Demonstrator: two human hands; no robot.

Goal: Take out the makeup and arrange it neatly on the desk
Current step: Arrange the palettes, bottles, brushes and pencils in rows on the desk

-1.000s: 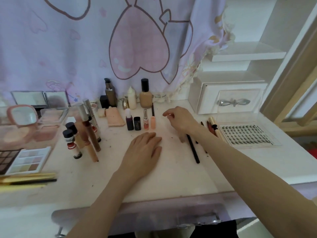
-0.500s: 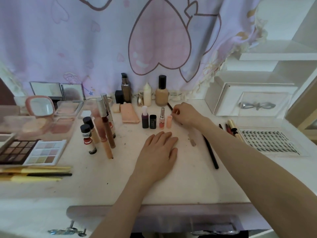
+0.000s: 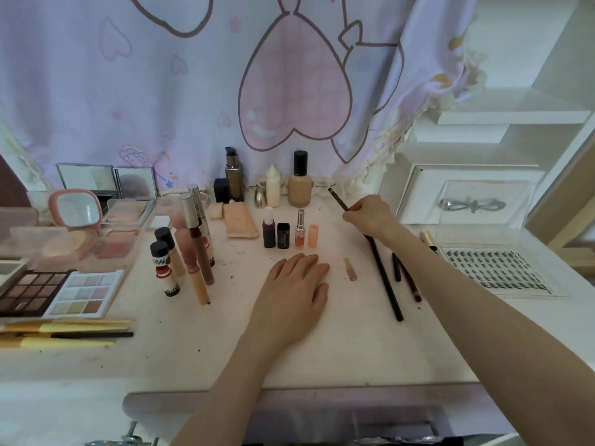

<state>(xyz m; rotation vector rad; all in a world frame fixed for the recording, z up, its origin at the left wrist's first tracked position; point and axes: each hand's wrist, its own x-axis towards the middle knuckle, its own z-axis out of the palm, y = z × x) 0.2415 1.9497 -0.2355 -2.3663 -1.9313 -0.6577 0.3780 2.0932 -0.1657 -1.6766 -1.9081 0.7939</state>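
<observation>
Left hand (image 3: pixel 294 291): bare; no ring, bracelet or watch visible on the back of the hand or at the wrist. Fingernails short, without visible polish as far as the view allows.

Left forearm (image 3: pixel 225 387): bare along its whole visible length, no sleeve, no band.

Right hand (image 3: pixel 370 217): bare; no ring or wrist jewellery visible. Nails mostly hidden.

Right forearm (image 3: pixel 476 310): bare, no sleeve or cuff anywhere up to the frame's right edge.

Clothing: none identifiable in view.
</observation>
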